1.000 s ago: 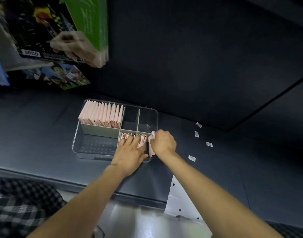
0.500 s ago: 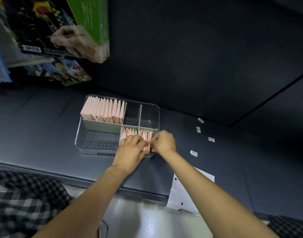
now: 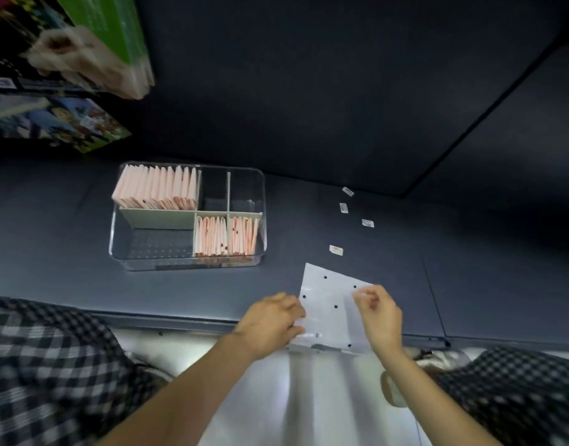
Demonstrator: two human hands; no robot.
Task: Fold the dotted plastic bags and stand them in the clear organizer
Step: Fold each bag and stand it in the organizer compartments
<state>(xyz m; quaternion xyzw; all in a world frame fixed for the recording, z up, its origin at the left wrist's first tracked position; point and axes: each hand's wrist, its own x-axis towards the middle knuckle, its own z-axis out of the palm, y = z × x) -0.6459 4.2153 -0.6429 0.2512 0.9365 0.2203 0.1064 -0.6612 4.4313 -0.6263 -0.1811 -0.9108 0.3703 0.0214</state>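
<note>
At the near table edge lay a flat white black-dotted plastic bag. Left hand pinched its left edge; right hand hovered loosely curled, holding nothing. Creases wanted squaring before joining pink folded bags in the clear compartmented organizer.

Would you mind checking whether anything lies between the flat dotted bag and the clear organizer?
Nothing visible does: bare dark mat separates the dotted bag from the organizer. The small labels lie off to the right, outside that path.
</note>
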